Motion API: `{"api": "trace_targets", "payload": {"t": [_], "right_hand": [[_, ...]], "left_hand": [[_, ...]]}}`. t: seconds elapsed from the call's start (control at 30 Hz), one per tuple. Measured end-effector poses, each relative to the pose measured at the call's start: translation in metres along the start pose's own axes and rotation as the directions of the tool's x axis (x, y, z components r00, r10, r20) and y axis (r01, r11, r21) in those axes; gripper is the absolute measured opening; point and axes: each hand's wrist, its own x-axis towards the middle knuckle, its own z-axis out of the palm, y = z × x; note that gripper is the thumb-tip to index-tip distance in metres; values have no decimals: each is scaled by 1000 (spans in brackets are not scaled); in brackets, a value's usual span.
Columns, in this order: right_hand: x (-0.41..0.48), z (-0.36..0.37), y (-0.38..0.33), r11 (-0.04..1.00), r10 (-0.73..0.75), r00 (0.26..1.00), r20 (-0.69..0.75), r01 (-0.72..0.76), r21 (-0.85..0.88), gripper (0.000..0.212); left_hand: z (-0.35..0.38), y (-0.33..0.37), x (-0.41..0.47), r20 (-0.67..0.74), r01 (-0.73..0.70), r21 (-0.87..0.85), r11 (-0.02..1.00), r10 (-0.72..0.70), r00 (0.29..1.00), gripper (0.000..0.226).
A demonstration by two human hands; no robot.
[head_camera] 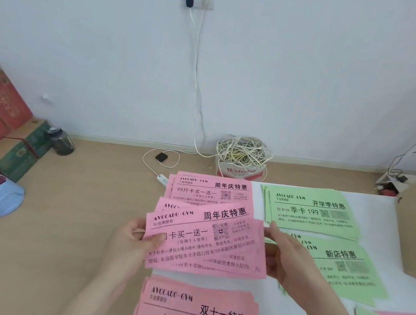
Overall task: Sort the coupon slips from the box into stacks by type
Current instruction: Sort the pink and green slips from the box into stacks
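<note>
Well, my left hand (134,237) pinches the fanned pink slips (206,243) at their left edge, my right hand (286,256) grips the right, near the matching stack (211,187) (light, limp, slippery paper, so I judge edges the best hold).

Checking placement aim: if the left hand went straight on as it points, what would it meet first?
The left hand would likely meet the far pink stack, matching the slips it holds; depth is unclear.
</note>
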Motion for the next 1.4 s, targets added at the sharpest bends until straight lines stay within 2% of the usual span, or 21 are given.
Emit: {"api": "trace_targets", "payload": {"t": [0.03, 0.13, 0.2, 0.27, 0.37, 0.47, 0.57, 0.67, 0.73, 0.8, 0.87, 0.93, 1.0, 1.07, 1.13, 1.2, 1.27, 1.4], "right_hand": [[2, 0, -1, 999, 7, 1000, 5, -7, -34, 43], [6, 2, -11, 963, -59, 998, 7, 59, -263, 29], [16, 4, -19, 926, -129, 990, -59, 99, -363, 49], [32, 9, -31, 895, -204, 969, -142, 126, -428, 57], [63, 16, -48, 808, -336, 915, -223, 158, -567, 55], [92, 19, -56, 721, -416, 867, -273, 131, -681, 50], [114, 20, -52, 665, -447, 846, -291, 97, -740, 55], [128, 22, -41, 587, -476, 841, -257, 86, -805, 67], [130, 23, -32, 520, -497, 839, -223, 82, -851, 73], [132, 21, -24, 431, -520, 831, -196, 57, -901, 77], [133, 20, -18, 365, -528, 829, -185, 25, -930, 73], [133, 21, -16, 361, -496, 849, -182, 11, -932, 62], [129, 23, -17, 358, -467, 868, -171, 9, -934, 51], [115, 20, -22, 359, -480, 864, -153, 34, -933, 51], [87, 11, -25, 312, -530, 842, -106, 77, -947, 52], [46, -6, -22, 194, -595, 804, 5, 149, -970, 48], [-3, -31, -6, 134, -591, 805, 58, 168, -977, 45], [-84, -94, 35, 118, -413, 909, -58, -10, -993, 62]], "left_hand": [[1, 2, 3, -26, -16, 18, 1000, 16, 1000, 25], [9, 10, 15, -42, -26, 25, 999, 27, 999, 33], [14, 17, 31, -27, -34, -4, 999, 34, 999, 40], [21, 24, 53, -20, -70, 4, 998, 70, 997, 40], [32, 32, 94, -20, -116, 106, 988, 119, 993, 28], [45, 33, 127, -37, -166, 275, 947, 183, 982, 26], [56, 30, 140, -40, -224, 502, 835, 282, 959, 37], [60, 23, 141, -5, -286, 613, 737, 365, 931, 50], [60, 17, 142, 35, -333, 727, 600, 452, 891, 56], [62, 11, 142, 160, -417, 813, 406, 533, 831, 56], [68, 5, 141, 333, -528, 798, 289, 519, 787, 43], [73, 2, 136, 417, -560, 788, 258, 446, 792, 38], [75, 2, 134, 428, -553, 794, 253, 414, 804, 38], [74, 6, 129, 424, -544, 797, 260, 401, 812, 38], [77, 16, 118, 417, -559, 773, 299, 424, 804, 36], [86, 28, 97, 439, -622, 707, 335, 481, 759, 34], [103, 39, 64, 521, -725, 623, 294, 535, 665, 32], [156, 38, -13, 730, -900, 418, 123, 545, 413, 25]]}}
